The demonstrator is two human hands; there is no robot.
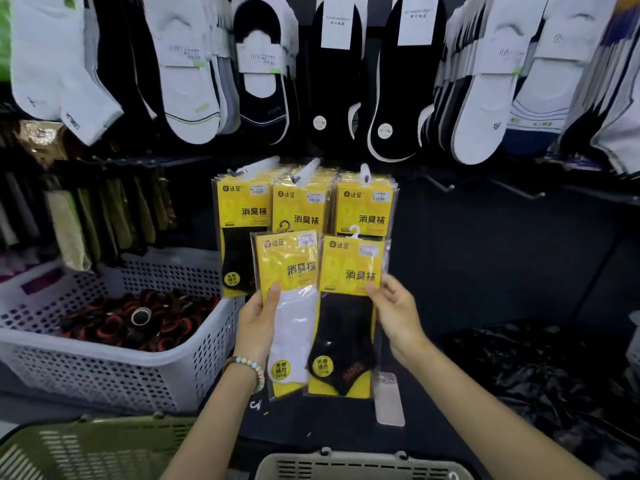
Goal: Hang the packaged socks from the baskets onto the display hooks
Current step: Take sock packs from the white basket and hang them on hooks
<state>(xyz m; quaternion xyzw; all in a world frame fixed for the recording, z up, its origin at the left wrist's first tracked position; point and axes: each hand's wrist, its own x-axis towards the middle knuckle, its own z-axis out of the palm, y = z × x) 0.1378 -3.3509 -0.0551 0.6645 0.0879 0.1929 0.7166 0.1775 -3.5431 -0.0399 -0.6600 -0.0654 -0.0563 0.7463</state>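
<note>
Nearest: grey basket point(363, 465) rim at bottom centre, green basket point(97, 448) to its left. Beyond, both hands raised before the display.

Left hand point(258, 323): pinching white-sock pack point(291, 306) at its left edge, thumb on the front, fingers hidden behind.

Right hand point(394, 310): pinching black-sock pack point(346, 317) at its right edge, thumb likewise on the front.

Packs side by side, inner edges touching or slightly overlapped; cannot tell which. Held just below and in front of hung packs point(301, 202), three rows on hooks.

Step, by judgement: two packs in hand, neither yet hung; probably being lined up against the rows.

Next move, by judgement: lift one pack, bring its hanger point(354, 232) level with a hook tip point(364, 169), thread and push back; other pack kept clear meanwhile.

Orientation: long axis near vertical, slight tilt. Hanger end up and far, toe end down and near. Printed face toward camera.
</note>
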